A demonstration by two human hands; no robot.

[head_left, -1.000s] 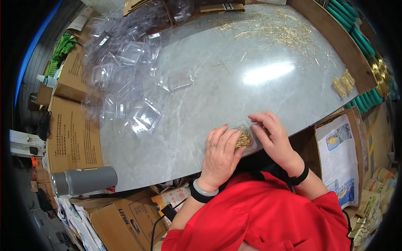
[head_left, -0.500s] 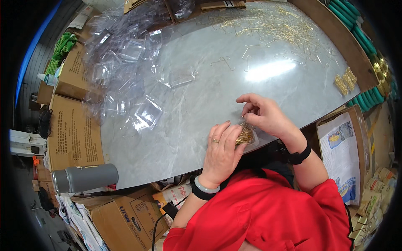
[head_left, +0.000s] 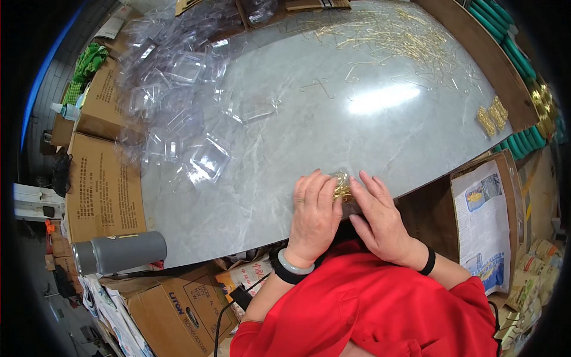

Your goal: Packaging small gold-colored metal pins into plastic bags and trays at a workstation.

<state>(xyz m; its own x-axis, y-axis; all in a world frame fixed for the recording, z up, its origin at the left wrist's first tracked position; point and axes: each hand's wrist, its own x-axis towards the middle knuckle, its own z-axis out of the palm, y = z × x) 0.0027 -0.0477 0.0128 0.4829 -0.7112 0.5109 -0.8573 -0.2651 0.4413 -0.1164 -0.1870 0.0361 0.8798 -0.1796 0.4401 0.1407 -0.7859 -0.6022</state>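
At the near edge of the table, a small heap of gold wire hooks (head_left: 341,186) sits between my hands, in what looks like a clear plastic box mostly hidden by my fingers. My left hand (head_left: 316,215) curls round its left side, a ring on one finger. My right hand (head_left: 385,225) presses against the right side with fingers fairly straight and close together, its thumb lower down near the box's near end.
Clear plastic boxes (head_left: 184,68) pile up on the left. Loose gold hooks (head_left: 404,38) are strewn at the far right, with tied gold bundles (head_left: 492,116) near the right edge. A grey bottle (head_left: 122,253) lies at the near left. Cardboard (head_left: 107,184) borders the table.
My right hand has come down from above the gold hooks to their right side, its pinched fingers now straightened against it. My left hand has stayed almost in place.
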